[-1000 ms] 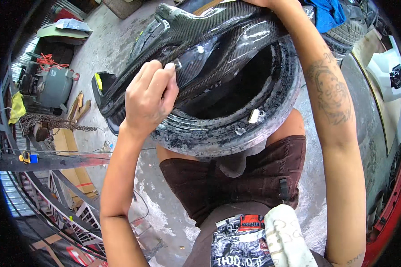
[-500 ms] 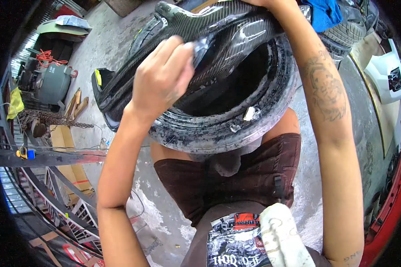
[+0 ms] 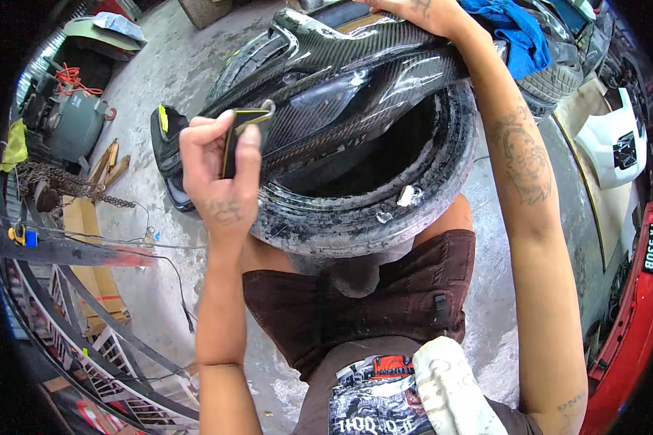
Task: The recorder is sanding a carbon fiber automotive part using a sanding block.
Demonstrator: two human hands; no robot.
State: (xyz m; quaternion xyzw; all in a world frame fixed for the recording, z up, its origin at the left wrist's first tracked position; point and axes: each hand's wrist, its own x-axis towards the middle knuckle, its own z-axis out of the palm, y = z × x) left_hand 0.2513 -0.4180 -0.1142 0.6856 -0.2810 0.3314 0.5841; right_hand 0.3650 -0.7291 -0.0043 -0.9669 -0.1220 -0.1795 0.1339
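A glossy black carbon-fibre car part point(image 3: 341, 90) lies across a worn tyre point(image 3: 341, 225) in front of my knees. Between the bent thumb and fingers of my left hand point(image 3: 221, 163) is a small dark flat tool point(image 3: 241, 134) with yellow edging and a shiny rounded tip; its exact kind does not show. It is held over the part's near left side. My right hand point(image 3: 432, 16) rests at the part's far right edge. Its fingertips pass partly out of the picture at the top, and the fingers that show lie stretched along the surface.
A blue cloth point(image 3: 519, 40) hangs beside my right forearm, over stacked tyres point(image 3: 551, 83). Farther right are a white body panel point(image 3: 609, 141) and a red car panel point(image 3: 627, 290). On the left stand a grey tank point(image 3: 76, 123), a chain point(image 3: 80, 181) and a metal frame point(image 3: 72, 304).
My left hand has turned over and moved left and down across the part, so the tool in it now shows. The right hand stays on the part; the view has shifted slightly.
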